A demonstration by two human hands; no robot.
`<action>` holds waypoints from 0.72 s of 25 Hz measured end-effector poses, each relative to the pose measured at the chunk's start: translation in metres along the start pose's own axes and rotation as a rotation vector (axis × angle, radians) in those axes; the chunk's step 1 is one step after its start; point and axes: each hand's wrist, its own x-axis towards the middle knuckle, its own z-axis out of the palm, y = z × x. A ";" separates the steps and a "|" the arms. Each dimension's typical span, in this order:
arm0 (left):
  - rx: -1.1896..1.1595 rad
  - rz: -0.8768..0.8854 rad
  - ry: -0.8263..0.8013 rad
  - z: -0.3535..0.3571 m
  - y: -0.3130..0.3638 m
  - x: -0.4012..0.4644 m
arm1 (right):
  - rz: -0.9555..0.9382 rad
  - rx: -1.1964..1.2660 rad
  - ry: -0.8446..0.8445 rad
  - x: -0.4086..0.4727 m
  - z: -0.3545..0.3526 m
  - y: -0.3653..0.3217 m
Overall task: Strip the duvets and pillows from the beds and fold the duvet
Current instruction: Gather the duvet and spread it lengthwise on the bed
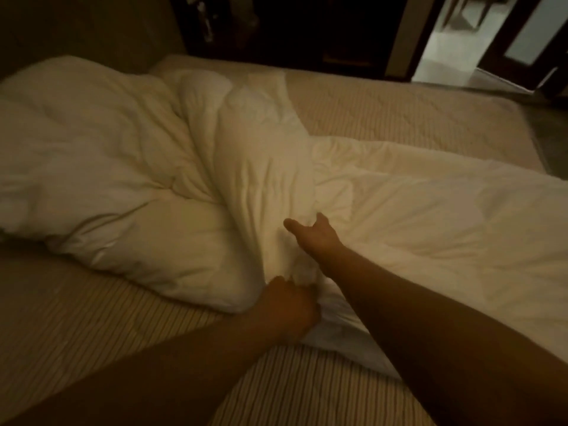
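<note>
Head view shows a striped bare mattress (384, 96) in a dim room with an open doorway (455, 50) behind, where the white duvet (138, 155) lies rumpled, left hand (287, 305) gripping its near edge, right hand (313, 235) loosely open on it.

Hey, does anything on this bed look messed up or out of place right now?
Nothing looks damaged or spilled. The white duvet lies bunched and twisted across the striped mattress rather than flat, as expected mid-fold. The left hand grips its near edge; the right hand reaches over it, fingers open.
</note>
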 end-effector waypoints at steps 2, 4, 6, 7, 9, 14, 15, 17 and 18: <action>-0.140 -0.022 -0.019 -0.009 -0.004 -0.011 | 0.138 0.132 -0.125 0.000 0.010 -0.001; -0.395 0.027 -0.023 -0.026 -0.030 -0.025 | 0.062 0.193 -0.088 -0.002 0.018 -0.001; -0.697 -0.053 0.042 -0.040 -0.063 -0.039 | -0.096 0.206 -0.040 -0.005 0.027 -0.008; -0.795 -0.161 0.157 -0.046 -0.078 -0.045 | -0.187 0.127 -0.017 -0.006 0.033 -0.013; -0.927 -0.451 0.439 -0.057 -0.109 -0.051 | -0.360 -0.142 0.004 -0.008 0.055 -0.026; -0.908 -0.824 0.461 -0.062 -0.188 -0.044 | -0.530 -0.870 -0.005 -0.025 0.124 -0.024; -0.870 -0.835 0.338 -0.056 -0.199 -0.044 | -0.556 -0.925 0.003 -0.034 0.135 -0.022; -0.832 -0.848 0.101 -0.041 -0.216 -0.045 | -0.560 -1.012 -0.014 -0.047 0.151 -0.021; -0.806 -0.829 0.031 -0.031 -0.226 -0.045 | -0.554 -1.030 -0.039 -0.046 0.155 -0.019</action>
